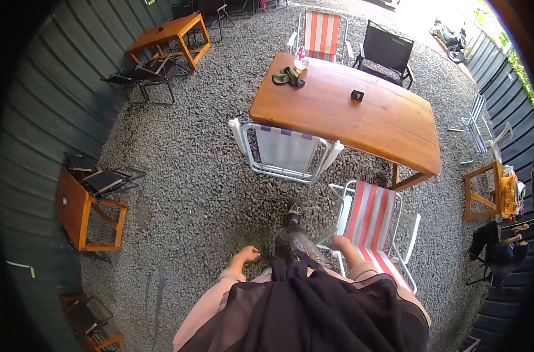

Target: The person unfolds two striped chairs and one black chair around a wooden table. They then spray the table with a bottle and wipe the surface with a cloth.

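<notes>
Striped chair [370, 216]: red/pale fabric, wht tubular frame, on coarse grey gravel [185, 193], nr smooth wood table [331, 108]. R hand [339, 242] at frame, finger grip unclear; L hand [249, 254] away, fingers curled tog.

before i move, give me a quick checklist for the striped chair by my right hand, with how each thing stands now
Left hand free: ok, nothing shows in it.
Right hand gripping the frame: cannot tell, its hold is unclear.
Red-striped chair unfolded: ok, back and seat both show.
Seat free of objects: cannot tell, clothing hides part.
Both feet planted: cannot tell, only one shoe shows clearly, over gravel.
</notes>
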The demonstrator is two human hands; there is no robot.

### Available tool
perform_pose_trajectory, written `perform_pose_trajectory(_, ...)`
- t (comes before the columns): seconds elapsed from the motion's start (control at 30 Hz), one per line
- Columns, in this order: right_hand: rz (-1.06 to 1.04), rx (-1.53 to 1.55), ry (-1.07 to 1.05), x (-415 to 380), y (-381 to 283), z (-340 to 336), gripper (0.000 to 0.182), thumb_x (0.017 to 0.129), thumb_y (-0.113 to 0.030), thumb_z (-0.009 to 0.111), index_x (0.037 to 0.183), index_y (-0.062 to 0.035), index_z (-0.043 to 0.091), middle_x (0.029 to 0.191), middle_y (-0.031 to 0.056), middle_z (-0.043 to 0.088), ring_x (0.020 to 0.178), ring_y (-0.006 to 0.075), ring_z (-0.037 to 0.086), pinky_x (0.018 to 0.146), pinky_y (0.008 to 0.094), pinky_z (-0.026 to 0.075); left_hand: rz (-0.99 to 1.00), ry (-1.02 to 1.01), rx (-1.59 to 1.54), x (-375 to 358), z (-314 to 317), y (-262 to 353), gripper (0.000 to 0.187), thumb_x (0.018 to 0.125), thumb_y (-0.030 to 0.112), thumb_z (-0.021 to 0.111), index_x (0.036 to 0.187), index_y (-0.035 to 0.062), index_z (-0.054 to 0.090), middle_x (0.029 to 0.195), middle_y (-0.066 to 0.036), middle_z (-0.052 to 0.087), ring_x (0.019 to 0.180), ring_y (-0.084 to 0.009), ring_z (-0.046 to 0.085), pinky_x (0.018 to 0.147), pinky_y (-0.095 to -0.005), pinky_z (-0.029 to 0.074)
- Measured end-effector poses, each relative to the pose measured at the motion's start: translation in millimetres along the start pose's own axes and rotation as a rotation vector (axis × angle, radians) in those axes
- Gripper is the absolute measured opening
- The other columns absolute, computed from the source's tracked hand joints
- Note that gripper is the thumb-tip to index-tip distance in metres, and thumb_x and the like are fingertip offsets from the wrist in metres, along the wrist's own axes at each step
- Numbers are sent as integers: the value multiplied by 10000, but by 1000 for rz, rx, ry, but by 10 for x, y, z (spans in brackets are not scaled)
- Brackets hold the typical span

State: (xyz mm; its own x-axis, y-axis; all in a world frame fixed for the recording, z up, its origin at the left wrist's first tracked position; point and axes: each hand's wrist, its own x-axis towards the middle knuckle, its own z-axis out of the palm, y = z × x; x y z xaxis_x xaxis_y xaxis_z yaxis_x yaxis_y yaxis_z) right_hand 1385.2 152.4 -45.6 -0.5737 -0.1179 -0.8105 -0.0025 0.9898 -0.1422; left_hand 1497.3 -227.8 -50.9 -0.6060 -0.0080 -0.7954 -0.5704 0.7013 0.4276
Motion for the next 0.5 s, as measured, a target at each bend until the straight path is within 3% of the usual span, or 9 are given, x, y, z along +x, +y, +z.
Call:
perform_pose_trajectory(0.03, 4, -27, -27, 177, -98, -143, 477, 696, -379, 594, 1037, -47, 561, 1024, 186, 587, 974, 320, 555, 834, 386, 445, 36, -74, 9, 254, -154, 10, 326, 767, 292, 600, 978, 45, 628, 942, -142, 637, 905, -267, 599, 777, -370, 453)
perform_pose_trajectory(0.07, -33, -10, -8, 309, -170, -260, 481, 692, -374, 599, 1045, -50, 556, 1023, 188, 588, 971, 319, 556, 834, 387, 445, -63, -109, -57, 501, -297, 26, 318, 755, 290, 605, 965, 54, 636, 961, -148, 628, 909, -270, 598, 788, -363, 449)
perform_pose_trajectory(0.17, -149, 61, 44, 1008, -197, -507, 497, 672, -337, 625, 1061, -42, 530, 1028, 215, 566, 964, 343, 543, 839, 400, 437, 53, 33, 144, 956, -885, 409, 303, 741, 294, 608, 932, 62, 644, 926, -145, 633, 879, -278, 603, 771, -360, 457)
perform_pose_trajectory(0.27, -237, 60, 233, 977, -503, -1316, 539, 648, -290, 658, 1085, -25, 489, 1086, 222, 499, 1002, 362, 497, 847, 414, 428, 107, -44, 280, 1533, -1480, 980, 274, 724, 275, 606, 896, 67, 650, 915, -149, 631, 877, -290, 600, 779, -373, 459)
perform_pose_trajectory(0.33, -327, 109, 416, 1099, -668, -1845, 565, 634, -198, 654, 1118, -9, 433, 1126, 211, 428, 1039, 371, 448, 864, 426, 414, 191, 157, 492, 1852, -1919, 1630, 300, 704, 288, 601, 893, 56, 630, 929, -161, 612, 882, -318, 568, 795, -392, 448)
perform_pose_trajectory(0.37, -334, 124, 479, 1228, -727, -2082, 565, 627, -157, 642, 1124, -7, 421, 1146, 204, 419, 1058, 368, 434, 874, 428, 406, 301, 401, 411, 2058, -2023, 1789, 364, 716, 285, 598, 997, 56, 574, 1012, -174, 556, 964, -348, 507, 838, -419, 414)
perform_pose_trajectory(0.4, -340, 143, 541, 1401, -798, -2298, 568, 620, -117, 629, 1130, -5, 408, 1165, 197, 409, 1077, 364, 421, 885, 430, 399, 292, 455, 389, 2037, -2237, 2223, 424, 730, 276, 606, 1088, 69, 506, 1060, -166, 505, 1014, -344, 463, 863, -428, 388)
perform_pose_trajectory(0.43, -401, 118, 662, 1573, -848, -2468, 547, 629, -114, 627, 1118, 1, 411, 1167, 190, 411, 1077, 351, 424, 880, 420, 401, 369, 541, 377, 2133, -2363, 2524, 393, 735, 247, 613, 1069, 69, 505, 1054, -151, 492, 1029, -329, 451, 865, -424, 386)
perform_pose_trajectory(0.5, -467, 82, 830, 1878, -876, -2754, 522, 638, -94, 605, 1109, 18, 410, 1165, 181, 421, 1080, 331, 428, 881, 408, 399, 401, 507, 406, 2342, -2516, 2999, 411, 734, 234, 618, 1088, 73, 486, 1082, -133, 473, 1055, -323, 427, 877, -443, 367)
